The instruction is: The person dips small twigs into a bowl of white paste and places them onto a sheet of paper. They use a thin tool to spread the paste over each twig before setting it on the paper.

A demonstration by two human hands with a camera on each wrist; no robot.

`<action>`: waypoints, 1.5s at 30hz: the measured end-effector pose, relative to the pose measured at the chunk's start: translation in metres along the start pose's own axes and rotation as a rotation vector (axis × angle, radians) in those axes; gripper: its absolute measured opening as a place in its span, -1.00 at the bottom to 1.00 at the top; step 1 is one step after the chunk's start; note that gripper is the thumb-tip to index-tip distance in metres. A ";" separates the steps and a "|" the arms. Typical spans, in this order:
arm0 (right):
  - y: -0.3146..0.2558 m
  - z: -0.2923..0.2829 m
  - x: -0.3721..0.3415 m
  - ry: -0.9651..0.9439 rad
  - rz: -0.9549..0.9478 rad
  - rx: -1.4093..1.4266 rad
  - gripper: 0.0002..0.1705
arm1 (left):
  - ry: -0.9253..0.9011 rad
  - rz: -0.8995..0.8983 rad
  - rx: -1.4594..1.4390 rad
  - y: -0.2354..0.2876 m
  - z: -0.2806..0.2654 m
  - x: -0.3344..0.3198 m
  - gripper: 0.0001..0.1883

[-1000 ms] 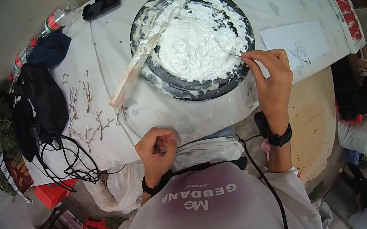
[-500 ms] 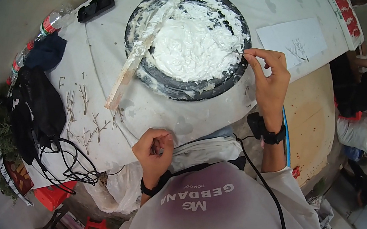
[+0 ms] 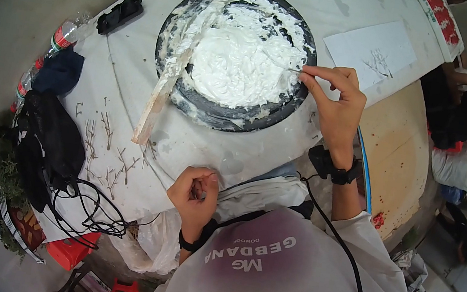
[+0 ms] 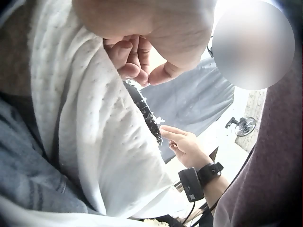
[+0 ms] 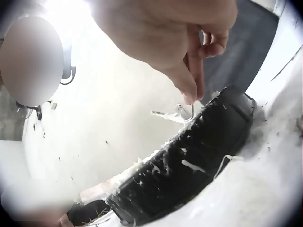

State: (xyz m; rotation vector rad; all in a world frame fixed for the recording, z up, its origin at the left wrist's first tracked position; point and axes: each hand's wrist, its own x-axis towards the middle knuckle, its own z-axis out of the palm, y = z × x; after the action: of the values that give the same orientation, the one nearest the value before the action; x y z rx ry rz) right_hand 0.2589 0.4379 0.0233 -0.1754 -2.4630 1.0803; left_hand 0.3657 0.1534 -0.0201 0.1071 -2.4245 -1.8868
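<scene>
Thumb and index finger of my right hand (image 3: 341, 111) pinch the bare end of a thin twig (image 3: 295, 70) at the right rim of a round black basin (image 3: 248, 125). White paste (image 3: 230, 67) fills much of the basin. In the right wrist view, my right hand (image 5: 189, 56) is above the rim, and the twig (image 5: 168, 116) has white paste along it. A paste-smeared wooden stick (image 3: 155, 104) leans on the basin's left rim. My left hand (image 3: 196, 195) hangs loosely curled by the table's near edge, with nothing visible in its fingers (image 4: 128, 66).
Several small twigs (image 3: 106, 130) lie left of the basin, beside a black bag (image 3: 54, 131) and coiled cables (image 3: 91, 209). A paper sheet (image 3: 372, 46) with a branched twig lies to the right. A black case (image 3: 120, 14) sits at the back left.
The right hand has moved slightly left, bringing the pinched twig a little further over the paste. The left hand stays much the same.
</scene>
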 end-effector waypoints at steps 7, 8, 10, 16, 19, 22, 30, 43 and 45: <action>-0.008 -0.001 0.003 -0.022 -0.137 -0.112 -0.60 | -0.007 -0.012 0.000 0.001 -0.001 -0.001 -0.93; -0.009 -0.001 0.005 -0.029 -0.141 -0.106 -0.58 | -0.006 -0.013 0.000 0.000 -0.001 0.000 -0.94; -0.012 -0.003 0.008 -0.036 -0.146 -0.099 -0.56 | -0.002 -0.017 -0.001 0.001 -0.001 -0.001 -0.94; -0.023 -0.017 0.016 -0.064 -0.038 -0.064 -0.57 | -0.007 -0.013 -0.006 0.001 -0.001 -0.001 -0.94; -0.018 -0.019 0.030 -0.078 0.017 0.021 -0.57 | -0.002 -0.011 -0.025 -0.002 -0.001 0.000 -0.94; -0.006 -0.020 0.051 -0.113 0.049 0.142 -0.54 | -0.012 0.007 -0.016 -0.002 -0.001 0.000 -0.94; -0.011 -0.031 0.104 -0.227 0.144 0.377 -0.50 | 0.002 -0.003 -0.065 0.001 0.001 0.002 -0.93; -0.051 0.056 0.131 -0.525 0.180 0.443 -0.53 | -0.010 -0.025 -0.079 0.008 -0.003 0.007 -0.91; -0.053 0.065 0.128 -0.545 0.184 0.449 -0.54 | -0.027 -0.027 -0.100 0.008 -0.004 0.007 -0.90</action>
State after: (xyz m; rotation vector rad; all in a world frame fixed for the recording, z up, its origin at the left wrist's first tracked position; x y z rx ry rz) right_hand 0.1186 0.3946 0.0672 0.0433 -2.6002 1.9422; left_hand 0.3586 0.1504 -0.0111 0.1102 -2.3517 -2.0297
